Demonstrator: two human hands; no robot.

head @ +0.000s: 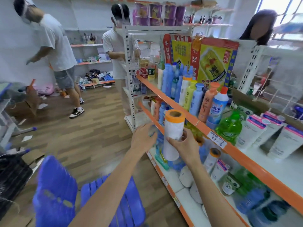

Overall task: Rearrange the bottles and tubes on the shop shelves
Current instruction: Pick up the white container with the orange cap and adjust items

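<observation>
- A blue plastic crate (91,199) is sitting nearest the camera on the wooden floor (73,128), below and left of the white roll.
- The right hand (184,145) is holding a white roll with an orange-taped end (173,130) upright in front of the shelves, its grip clamped around the roll's lower half.
- The left hand (144,136) is hovering just left of the roll, fingers spread apart and holding nothing, not touching it.
- A second, similar roll (212,158) is standing on the lower shelf, right of and below the held roll.
- A green bottle (230,126) is standing on the orange-edged shelf (246,158), right of the held roll, with white tubes (265,133) further right beside it.
- Behind the roll, tall bottles are lining that shelf: a white-and-blue one with a red cap (217,108), an orange one (207,102) and a yellow one (191,95).
- Further back, a yellow and red carton (214,63) is standing behind the bottles.
- Far left of the roll, two people in white T-shirts are standing by the wall shelves; a third person is behind the unit.
</observation>
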